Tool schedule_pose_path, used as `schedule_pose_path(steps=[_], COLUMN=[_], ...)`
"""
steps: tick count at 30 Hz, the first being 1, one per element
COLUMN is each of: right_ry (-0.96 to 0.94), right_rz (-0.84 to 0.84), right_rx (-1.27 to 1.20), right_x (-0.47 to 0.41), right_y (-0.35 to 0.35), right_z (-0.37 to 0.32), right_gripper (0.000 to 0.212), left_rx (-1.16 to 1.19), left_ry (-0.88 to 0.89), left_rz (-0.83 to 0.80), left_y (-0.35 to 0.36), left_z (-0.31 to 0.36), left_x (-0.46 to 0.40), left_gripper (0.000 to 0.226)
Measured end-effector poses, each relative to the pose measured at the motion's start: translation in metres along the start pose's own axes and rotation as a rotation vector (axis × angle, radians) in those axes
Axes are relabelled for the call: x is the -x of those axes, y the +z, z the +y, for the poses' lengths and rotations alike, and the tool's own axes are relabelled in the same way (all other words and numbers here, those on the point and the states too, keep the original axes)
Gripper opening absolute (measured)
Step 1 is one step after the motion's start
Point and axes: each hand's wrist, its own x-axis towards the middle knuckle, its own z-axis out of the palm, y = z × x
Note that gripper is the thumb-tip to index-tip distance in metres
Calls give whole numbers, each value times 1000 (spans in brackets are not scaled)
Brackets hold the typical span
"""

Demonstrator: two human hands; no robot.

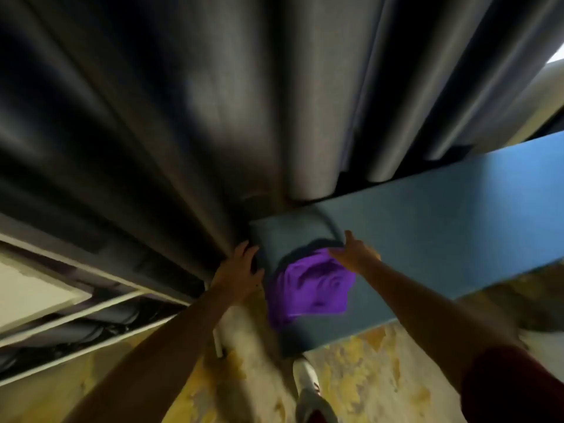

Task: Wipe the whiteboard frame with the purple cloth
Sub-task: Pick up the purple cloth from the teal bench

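Observation:
A blue board panel [442, 227] tilts across the right half of the head view, its rounded left end [287, 236] near the curtain. The purple cloth [311, 288] hangs crumpled against that end. My right hand [355, 254] pinches the cloth's upper edge, thumb raised, and presses it on the board. At the board's left edge rests my left hand [241, 270], fingers curled around the edge beside the curtain. The picture is blurred, so the frame's fine detail is hard to make out.
Dark grey curtain folds [244, 102] fill the upper view behind the board. A pale window frame or ledge [61, 300] runs along the lower left. Below is a worn yellow and white floor [360, 377], with a white shoe [308, 389].

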Motion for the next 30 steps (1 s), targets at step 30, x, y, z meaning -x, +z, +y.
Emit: schedule_pose_path(steps=[30], right_ry=[-1048], right_rz=[-575], right_rx=[-210], right_x=[210], right_y=[33], right_z=[-364], right_gripper=[68], left_rx=[1020], left_ry=[-119], left_rz=[664], left_y=[-137], left_z=[-142], left_x=[243], left_gripper=[48])
